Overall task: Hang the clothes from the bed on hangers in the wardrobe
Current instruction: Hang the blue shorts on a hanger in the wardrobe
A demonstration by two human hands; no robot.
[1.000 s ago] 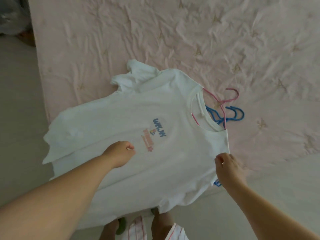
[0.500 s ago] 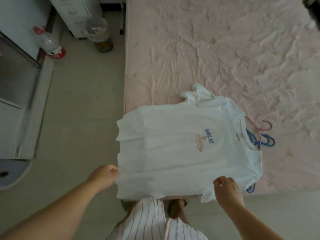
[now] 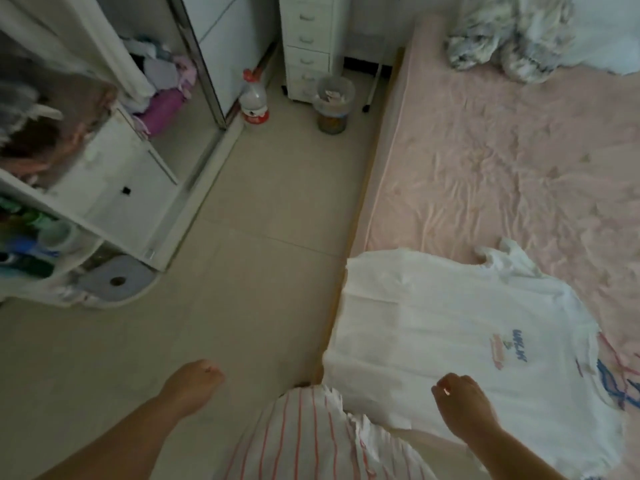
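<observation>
A white T-shirt (image 3: 450, 327) with a small blue and pink print lies flat on the near corner of the pink bed (image 3: 485, 161), its hem hanging over the edge. Pink and blue hangers (image 3: 614, 375) poke out at its collar by the right border. My right hand (image 3: 462, 407) hovers over the shirt's near edge with fingers curled; whether it pinches fabric is unclear. My left hand (image 3: 194, 381) is off the shirt, loosely closed above the floor, holding nothing. The open wardrobe (image 3: 114, 188) stands at the left with folded clothes inside.
A rounded rack with a toilet roll (image 3: 117, 280) and bottles sits at the left. A waste bin (image 3: 334, 105), a plastic bottle (image 3: 254, 102) and a white drawer unit (image 3: 308, 43) stand at the far end of the tiled floor. A crumpled blanket (image 3: 502, 39) lies at the bed's head.
The view has swung left toward the wardrobe. My left hand has let go of the shirt and moved left over the floor. The shirt now rests flat on the bed.
</observation>
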